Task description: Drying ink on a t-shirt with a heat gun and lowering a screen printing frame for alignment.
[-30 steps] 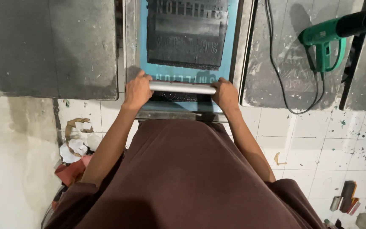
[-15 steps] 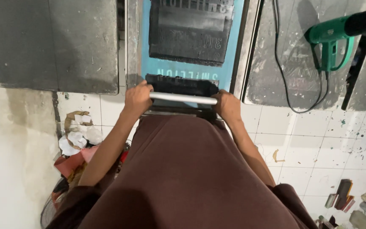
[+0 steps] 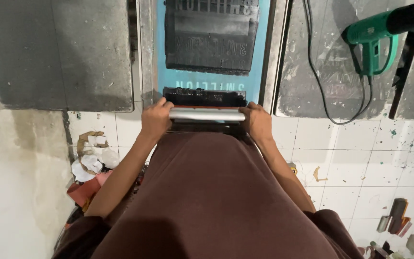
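A squeegee with a silver metal handle [image 3: 207, 114] lies across the near end of a blue printing screen [image 3: 212, 48] in a metal frame. My left hand [image 3: 156, 119] grips the handle's left end and my right hand [image 3: 257, 122] grips its right end. Black ink covers a dark rectangular patch on the screen beyond the blade, and a band of ink sits just in front of it. My brown garment hides the frame's near edge.
A grey platen [image 3: 56, 52] lies to the left and another grey board [image 3: 327, 62] to the right. On the right board rests a green heat gun [image 3: 374, 36] with a black cord. Paper scraps [image 3: 89, 160] and small tools [image 3: 394, 218] litter the white tiled floor.
Both hands have pulled the squeegee toward me along the screen, leaving more inked mesh showing beyond the blade. The view has shifted slightly.
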